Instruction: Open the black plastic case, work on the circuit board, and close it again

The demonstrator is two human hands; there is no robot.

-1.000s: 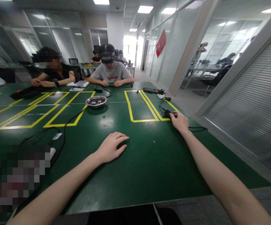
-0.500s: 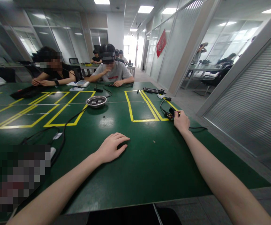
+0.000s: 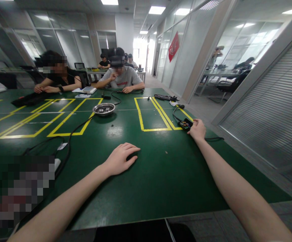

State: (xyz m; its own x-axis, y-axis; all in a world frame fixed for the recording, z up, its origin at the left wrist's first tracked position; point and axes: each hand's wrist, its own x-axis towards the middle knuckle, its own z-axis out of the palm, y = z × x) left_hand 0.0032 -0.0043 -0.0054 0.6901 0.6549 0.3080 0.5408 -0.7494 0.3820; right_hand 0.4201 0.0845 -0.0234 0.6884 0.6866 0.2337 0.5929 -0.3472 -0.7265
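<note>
My left hand [image 3: 120, 158] rests flat on the green table [image 3: 146, 191], fingers stretched out and thumb apart, holding nothing. Farther off to the right, my right hand [image 3: 197, 129] is closed at the right side of a small black box [image 3: 185, 124]. Coloured parts, perhaps wires, show inside this box; its exact kind is unclear. My fingertips and part of the box's right end are hidden behind the hand. A black cord [image 3: 177, 117] runs from the box's far side, and another cord [image 3: 214, 138] comes out right of my hand.
Yellow tape [image 3: 156, 129] outlines rectangles on the tabletop. A metal bowl [image 3: 104, 110] with small metal pieces stands beyond my left hand. A folded black tripod-like object [image 3: 165, 97] lies at the far edge. Two people [image 3: 122, 75] sit across. Black cables [image 3: 70, 141] lie at left.
At the black box, a dark piece by my right fingers has come lower, and more of the coloured inside shows. My right hand has shifted slightly; my left hand stays put.
</note>
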